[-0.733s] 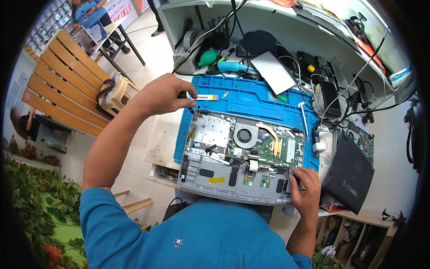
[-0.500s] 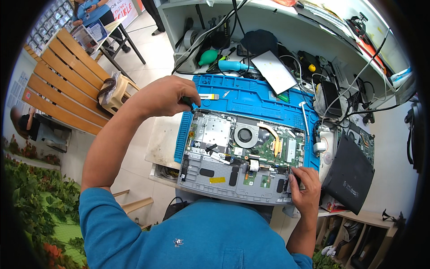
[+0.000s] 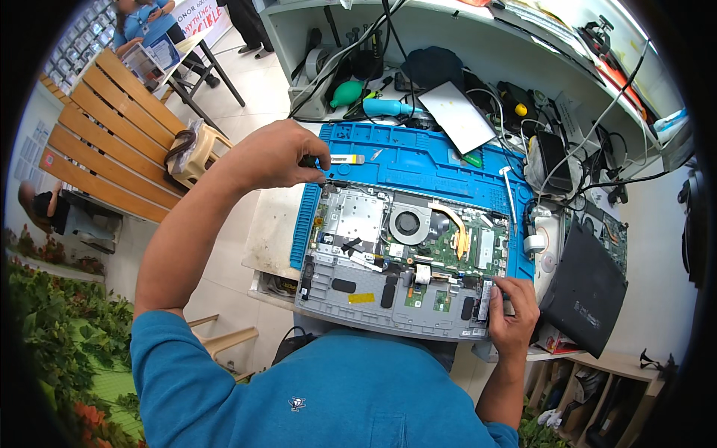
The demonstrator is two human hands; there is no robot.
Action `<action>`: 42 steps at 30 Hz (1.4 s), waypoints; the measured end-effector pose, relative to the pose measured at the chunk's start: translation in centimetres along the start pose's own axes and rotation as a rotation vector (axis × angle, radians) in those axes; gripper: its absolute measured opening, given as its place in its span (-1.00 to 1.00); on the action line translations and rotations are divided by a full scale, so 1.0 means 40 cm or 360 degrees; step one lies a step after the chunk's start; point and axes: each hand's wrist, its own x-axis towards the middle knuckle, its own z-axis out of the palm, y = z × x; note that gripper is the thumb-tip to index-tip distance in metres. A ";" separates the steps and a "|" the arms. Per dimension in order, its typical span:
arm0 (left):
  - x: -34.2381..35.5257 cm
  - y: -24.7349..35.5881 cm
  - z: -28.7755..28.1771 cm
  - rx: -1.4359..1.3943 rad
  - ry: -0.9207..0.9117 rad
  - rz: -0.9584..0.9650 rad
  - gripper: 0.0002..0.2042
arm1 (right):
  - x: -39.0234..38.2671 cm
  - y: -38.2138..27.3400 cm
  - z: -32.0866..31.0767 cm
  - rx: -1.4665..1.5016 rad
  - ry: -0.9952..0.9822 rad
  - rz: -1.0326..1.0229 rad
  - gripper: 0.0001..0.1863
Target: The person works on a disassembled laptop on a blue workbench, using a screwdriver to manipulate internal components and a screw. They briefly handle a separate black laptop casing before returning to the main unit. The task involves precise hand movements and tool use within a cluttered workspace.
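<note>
An opened laptop base [image 3: 362, 299] lies before me, its inside facing up. A round fan [image 3: 409, 224], a copper heat pipe [image 3: 461, 243] and a green circuit board [image 3: 444, 246] show in it. Over its far left corner, my left hand [image 3: 287, 154] is closed around a small dark tool [image 3: 306, 160], mostly hidden by the fingers; its kind cannot be made out. At the near right edge my right hand [image 3: 514, 313] grips the base with bent fingers, the thumb beside a narrow dark part with a pale label [image 3: 484, 299].
A blue work mat [image 3: 418, 160] lies under and behind the base. On it are a flat yellow-and-white strip [image 3: 345, 159] and a white-headed tool [image 3: 509, 190]. A dark laptop panel [image 3: 586, 291] leans at the right. Cables and tools crowd the shelf [image 3: 358, 48] behind.
My left hand has shifted slightly left and up, and less of the dark tool shows. My right hand has drawn slightly right, uncovering more of the labelled part.
</note>
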 end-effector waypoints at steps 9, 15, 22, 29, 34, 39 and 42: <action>0.020 0.026 0.004 0.0145 -0.0061 -0.0207 -0.85 | -0.009 0.022 0.010 0.0020 0.0082 -0.0013 -0.79; 0.004 0.028 -0.019 0.0068 -0.0116 -0.0191 -0.85 | 0.049 -0.019 0.002 -0.0006 0.0031 -0.0196 -0.71; -0.016 -0.014 0.008 -0.0121 0.0053 -0.0023 -0.84 | 0.323 -0.220 0.176 -0.0181 -0.0868 -0.0956 -0.42; -0.018 -0.015 0.025 -0.0039 0.0128 -0.0113 -0.86 | 0.462 -0.225 0.480 -0.0548 -0.1083 -0.1337 -0.54; -0.014 -0.023 0.036 0.0036 0.0171 -0.0024 -0.86 | 0.478 -0.235 0.484 -0.0536 -0.1202 -0.1310 -0.51; -0.010 -0.014 0.016 -0.0044 0.0046 -0.0001 -0.86 | 0.489 -0.252 0.474 -0.0557 -0.1369 -0.1186 -0.36; -0.014 -0.033 0.017 -0.0089 0.0057 0.0178 -0.84 | 0.487 -0.244 0.485 -0.0554 -0.1341 -0.1212 -0.34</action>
